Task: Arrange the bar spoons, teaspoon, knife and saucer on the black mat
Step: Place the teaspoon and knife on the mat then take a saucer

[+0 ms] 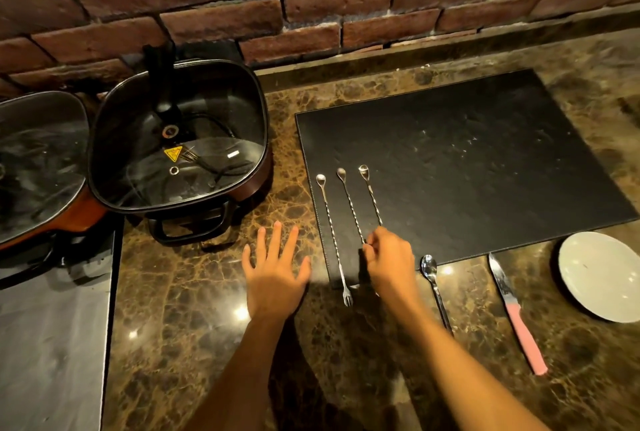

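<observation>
Three bar spoons (349,202) side by side on black mat (467,160); right hand (389,259) fingers pinching the rightmost handle; left hand (275,273) fingers spread flat on bench (194,292).

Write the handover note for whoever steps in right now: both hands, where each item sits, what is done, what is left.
Left hand: open, flat on the counter left of the black mat, holding nothing.
Right hand: pinching the handle of one of the two right-hand bar spoons; which one cannot be told.
Done: three bar spoons lie side by side on the mat's left part, bowls away; the leftmost's fork end overhangs the near edge.
Left: teaspoon, pink-handled knife and white saucer are on the counter in front of the mat; the saucer's rim may just overlap its corner.
</observation>
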